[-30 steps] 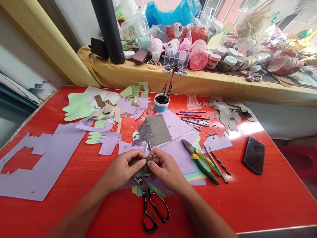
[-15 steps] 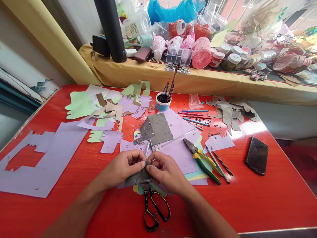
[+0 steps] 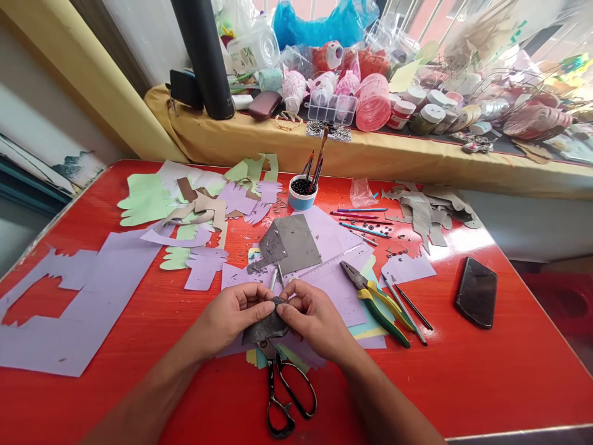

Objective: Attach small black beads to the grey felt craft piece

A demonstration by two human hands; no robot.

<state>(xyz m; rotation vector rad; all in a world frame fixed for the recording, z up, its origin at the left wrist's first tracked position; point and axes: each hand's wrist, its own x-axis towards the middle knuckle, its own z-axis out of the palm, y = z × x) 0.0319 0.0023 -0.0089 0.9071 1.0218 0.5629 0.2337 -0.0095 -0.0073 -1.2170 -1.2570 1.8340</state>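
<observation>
Between both hands is a dark grey sheet piece (image 3: 263, 329), soft-looking and slightly bent. My left hand (image 3: 238, 312) pinches its upper edge between thumb and fingers. From the other side my right hand (image 3: 308, 314) pinches the same edge, thumb tip close to the left one. Whether something small sits between the thumbs is hidden. Just below the piece lie black-handled scissors (image 3: 285, 395), blades partly under it. Beyond the fingers, a thin pale rod (image 3: 274, 278) rests on the purple paper, near a larger grey sheet (image 3: 299, 242).
Pliers (image 3: 375, 303) with green-yellow handles lie to the right, then a black phone (image 3: 477, 292). A cup of brushes (image 3: 302, 193) stands behind. Paper cut-outs (image 3: 204, 266) spread left; grey scraps (image 3: 419, 213) lie back right. Jars and bottles crowd the sill (image 3: 259, 139).
The grey piece has turned and tilted slightly, its lower left corner drawn in to the right. Both hands keep their pinch. The whole view has shifted a little.
</observation>
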